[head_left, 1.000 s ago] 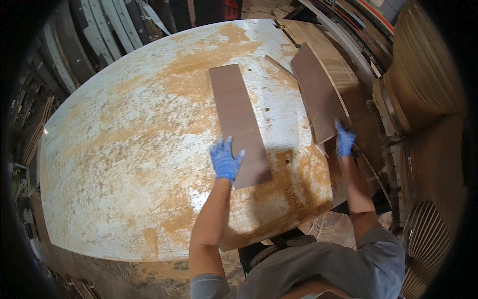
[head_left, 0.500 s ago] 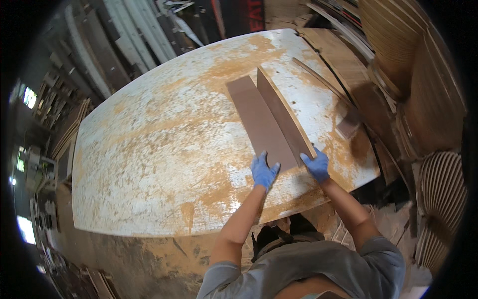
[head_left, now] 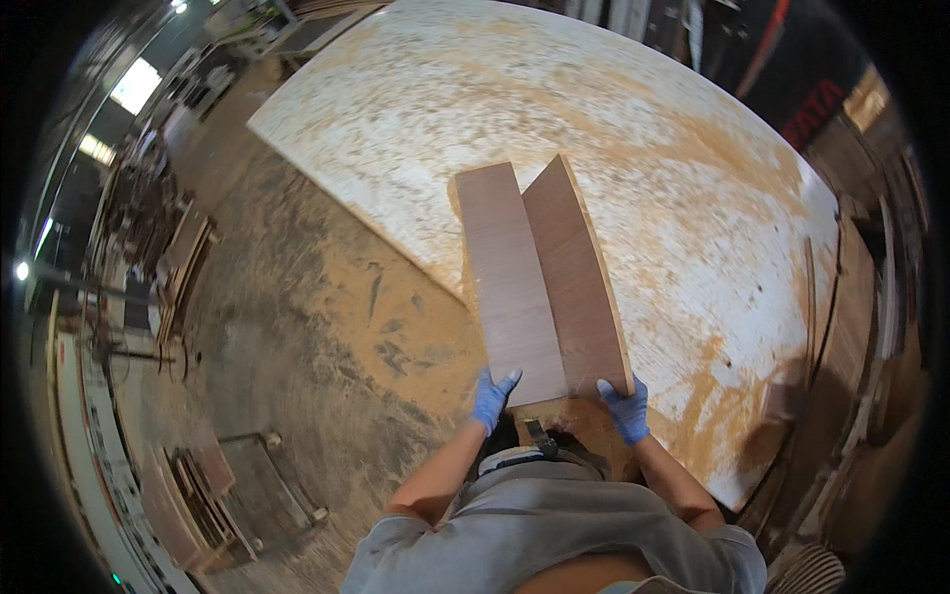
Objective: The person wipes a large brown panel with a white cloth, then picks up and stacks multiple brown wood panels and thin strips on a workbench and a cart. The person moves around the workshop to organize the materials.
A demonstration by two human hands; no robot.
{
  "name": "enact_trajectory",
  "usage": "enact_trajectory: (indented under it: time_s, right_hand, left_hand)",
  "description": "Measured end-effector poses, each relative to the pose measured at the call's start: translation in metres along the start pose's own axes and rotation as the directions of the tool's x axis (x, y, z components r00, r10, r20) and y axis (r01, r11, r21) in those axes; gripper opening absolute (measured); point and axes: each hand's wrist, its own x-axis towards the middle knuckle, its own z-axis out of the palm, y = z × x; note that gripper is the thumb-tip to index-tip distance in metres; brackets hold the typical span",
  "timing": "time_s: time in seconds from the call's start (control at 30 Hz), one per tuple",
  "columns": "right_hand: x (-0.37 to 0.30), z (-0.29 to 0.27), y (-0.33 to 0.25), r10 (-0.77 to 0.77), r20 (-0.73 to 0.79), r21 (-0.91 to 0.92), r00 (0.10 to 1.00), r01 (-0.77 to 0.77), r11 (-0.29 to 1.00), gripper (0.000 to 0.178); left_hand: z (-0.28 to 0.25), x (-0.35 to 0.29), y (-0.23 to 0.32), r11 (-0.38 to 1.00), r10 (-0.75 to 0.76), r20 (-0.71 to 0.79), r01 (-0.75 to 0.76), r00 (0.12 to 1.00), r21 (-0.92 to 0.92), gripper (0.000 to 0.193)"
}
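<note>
Two long brown wooden boards, a left board (head_left: 517,287) and a right board (head_left: 579,282), are held side by side close to my body. They meet along much of their length and part in a V at the far end; the right one leans and shows a pale edge. My left hand (head_left: 492,398), in a blue glove, grips the near left corner, thumb on top. My blue-gloved right hand (head_left: 625,410) closes round the near right corner of the other board. Beneath and beyond lies a white worktable (head_left: 396,119) dusted with sawdust.
On the left, the concrete floor (head_left: 287,267) carries patches of sawdust. A low wheeled trolley (head_left: 267,475) stands at lower left beside leaning panels (head_left: 188,495). A thin strip (head_left: 809,297) lies on the table's right side, near brown sheets (head_left: 841,307).
My view and body have turned left, bringing more floor into sight. Both boards have come along in my hands, nearer my body and across the table edge. The right board now leans outward more.
</note>
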Motion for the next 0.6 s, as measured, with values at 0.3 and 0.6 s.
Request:
enact_trajectory:
  time_s: [0.3,0.6]
  right_hand:
    - [0.068,0.144,-0.064,0.023,0.134,0.263,0.991,-0.058,0.963,0.034]
    - [0.155,0.357,-0.127,0.185,0.092,0.517,0.978,-0.206,0.831,0.055]
  left_hand:
    - [-0.166,0.015,0.027,0.991,-0.002,-0.182,-0.023,0.983,-0.133,0.058]
    - [-0.446,0.029,0.014,0.966,-0.146,-0.465,0.228,0.873,0.125,0.064]
